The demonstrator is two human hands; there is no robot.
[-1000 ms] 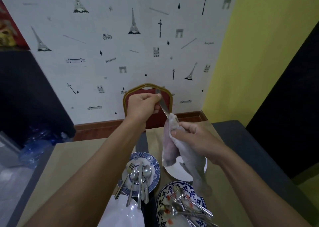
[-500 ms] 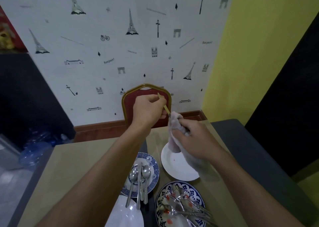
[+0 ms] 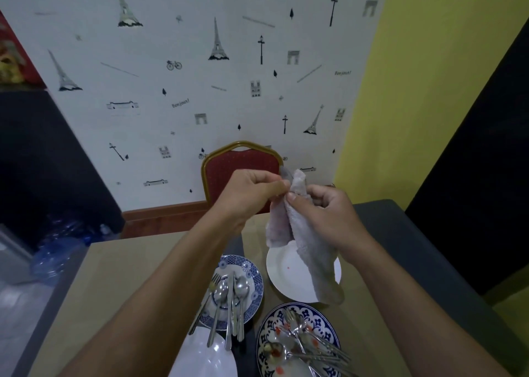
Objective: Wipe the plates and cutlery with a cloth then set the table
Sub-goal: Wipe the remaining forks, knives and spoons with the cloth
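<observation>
the grey cloth (image 3: 303, 242) is bunched in the right hand (image 3: 329, 216), whose fingers curl round it, its tail hanging below the grip over a white plate (image 3: 282, 273). just left of that grip the left hand (image 3: 252, 193) pinches a piece of cutlery (image 3: 284, 173) wrapped in the cloth; only its grey tip shows. below both hands, spoons (image 3: 229, 299) lie on a small blue plate (image 3: 254, 276) and soiled cutlery (image 3: 309, 345) on a larger one (image 3: 272, 328). a red chair (image 3: 240, 164) stands beyond.
</observation>
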